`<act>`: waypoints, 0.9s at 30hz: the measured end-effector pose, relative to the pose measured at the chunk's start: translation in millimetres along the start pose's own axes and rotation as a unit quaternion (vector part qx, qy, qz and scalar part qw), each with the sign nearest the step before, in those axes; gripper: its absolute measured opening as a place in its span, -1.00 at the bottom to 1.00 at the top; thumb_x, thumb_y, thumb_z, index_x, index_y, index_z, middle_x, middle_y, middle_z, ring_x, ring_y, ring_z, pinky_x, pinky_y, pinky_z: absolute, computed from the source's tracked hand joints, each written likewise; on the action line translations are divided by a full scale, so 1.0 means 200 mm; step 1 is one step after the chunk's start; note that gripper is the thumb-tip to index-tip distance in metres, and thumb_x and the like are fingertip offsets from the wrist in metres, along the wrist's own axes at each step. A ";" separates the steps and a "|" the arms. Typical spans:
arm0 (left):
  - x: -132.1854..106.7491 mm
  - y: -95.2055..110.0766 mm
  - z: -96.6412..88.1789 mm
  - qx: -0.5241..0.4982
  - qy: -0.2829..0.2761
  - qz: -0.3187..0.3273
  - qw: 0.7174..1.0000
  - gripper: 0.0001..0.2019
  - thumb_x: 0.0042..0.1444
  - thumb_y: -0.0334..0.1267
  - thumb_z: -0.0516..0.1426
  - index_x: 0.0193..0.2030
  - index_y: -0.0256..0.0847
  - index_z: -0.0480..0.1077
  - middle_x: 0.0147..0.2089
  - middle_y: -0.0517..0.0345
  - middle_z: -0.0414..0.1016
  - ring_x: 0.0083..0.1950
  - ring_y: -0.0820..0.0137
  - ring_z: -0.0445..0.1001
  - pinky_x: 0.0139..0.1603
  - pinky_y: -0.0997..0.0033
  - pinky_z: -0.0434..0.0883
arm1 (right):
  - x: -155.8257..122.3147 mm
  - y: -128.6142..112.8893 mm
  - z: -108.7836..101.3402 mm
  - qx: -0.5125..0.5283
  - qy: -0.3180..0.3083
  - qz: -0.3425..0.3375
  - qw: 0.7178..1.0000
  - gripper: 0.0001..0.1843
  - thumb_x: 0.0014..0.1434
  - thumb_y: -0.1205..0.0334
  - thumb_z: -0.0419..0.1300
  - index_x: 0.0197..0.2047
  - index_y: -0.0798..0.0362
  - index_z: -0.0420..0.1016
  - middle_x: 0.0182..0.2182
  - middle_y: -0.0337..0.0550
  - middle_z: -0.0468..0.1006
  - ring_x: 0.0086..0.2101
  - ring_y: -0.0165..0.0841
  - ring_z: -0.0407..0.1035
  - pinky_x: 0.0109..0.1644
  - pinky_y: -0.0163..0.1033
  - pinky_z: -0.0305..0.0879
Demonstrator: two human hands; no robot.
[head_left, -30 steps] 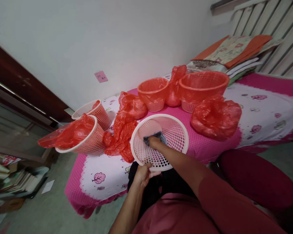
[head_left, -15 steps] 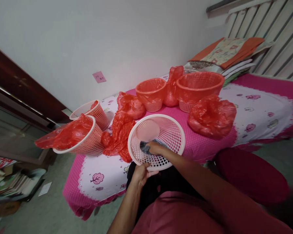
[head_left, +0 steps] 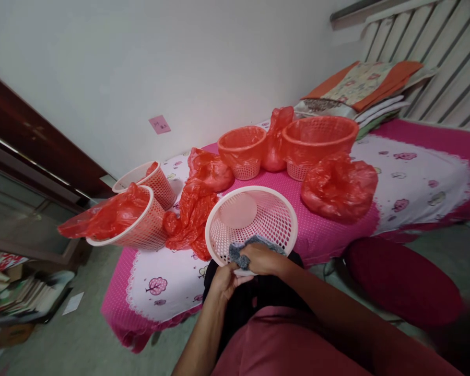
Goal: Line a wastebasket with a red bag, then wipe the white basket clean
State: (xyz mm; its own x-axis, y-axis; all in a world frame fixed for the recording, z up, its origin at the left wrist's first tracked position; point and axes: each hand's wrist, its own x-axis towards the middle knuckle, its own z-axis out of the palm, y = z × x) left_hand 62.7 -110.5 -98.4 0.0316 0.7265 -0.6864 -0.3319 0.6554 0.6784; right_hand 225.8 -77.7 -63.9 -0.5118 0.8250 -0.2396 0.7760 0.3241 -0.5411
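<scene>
A pale pink perforated plastic basket (head_left: 254,201) lies tilted with its mouth toward me, close to my lap. My left hand (head_left: 227,279) grips its near rim, thumb on the inside and fingers beneath. My right hand (head_left: 260,258) is closed on a grey-blue cloth (head_left: 238,254), which is pressed against the inner wall near that rim. Part of the cloth shows behind my knuckles; the rest is hidden under the hand.
Two baskets (head_left: 149,232) with red bags stand at the left; two bag-lined baskets (head_left: 245,146) stand at the back. Red plastic bags (head_left: 339,188) lie on the pink cover (head_left: 337,237). Folded textiles (head_left: 364,89) are stacked at back right, and a dark red stool (head_left: 403,282) stands right.
My right hand and the cloth have moved from deeper inside the basket toward me, up to the near rim. My left hand keeps its hold in nearly the same spot.
</scene>
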 end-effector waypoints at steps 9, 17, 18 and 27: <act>-0.01 0.04 0.01 0.011 0.007 0.024 1.000 -0.74 0.06 -0.55 0.14 -0.09 -0.42 0.48 -0.31 -0.14 0.68 -0.20 0.13 0.73 -0.14 0.15 0.71 | -0.22 0.09 0.04 -0.138 0.033 -0.021 0.990 -0.63 0.13 0.47 0.17 -0.05 0.03 0.64 -0.04 0.14 0.70 0.05 0.02 0.52 0.15 0.01 0.30; -0.01 0.09 0.03 0.025 0.018 0.035 0.999 -0.85 0.16 -0.48 0.14 -0.15 -0.36 0.48 -0.34 -0.08 0.67 -0.33 0.24 0.68 -0.28 0.31 0.66 | -0.27 0.18 0.09 -0.135 0.104 -0.058 0.984 -0.49 0.07 0.50 0.13 0.10 0.07 0.52 0.10 0.12 0.60 0.13 0.03 0.41 0.28 0.12 0.15; -0.01 0.10 0.04 0.025 0.015 0.038 0.999 -0.88 0.20 -0.43 0.15 -0.14 -0.35 0.48 -0.32 -0.08 0.67 -0.34 0.25 0.68 -0.30 0.34 0.65 | -0.26 0.19 0.09 -0.136 0.110 -0.057 0.983 -0.50 0.10 0.52 0.09 0.09 0.07 0.51 0.09 0.10 0.60 0.13 0.01 0.41 0.26 0.10 0.15; 0.01 0.08 -0.20 0.100 -0.036 0.185 0.977 -0.26 0.13 0.10 0.37 0.36 -0.19 0.34 0.15 -0.27 0.66 0.10 0.03 0.69 0.13 0.04 0.58 | -0.17 0.20 -0.14 -0.140 0.202 -0.083 0.966 -0.66 0.17 0.61 0.10 -0.09 0.06 0.50 -0.09 -0.01 0.62 -0.02 -0.15 0.43 0.04 -0.12 0.14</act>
State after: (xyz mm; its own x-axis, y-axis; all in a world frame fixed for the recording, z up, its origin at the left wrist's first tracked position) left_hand 20.0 -107.3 -99.6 0.0132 0.9294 -0.3689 -0.1416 0.3669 0.9194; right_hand 284.0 -79.7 -55.2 -0.4955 0.8463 0.1955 0.7943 0.5326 -0.2922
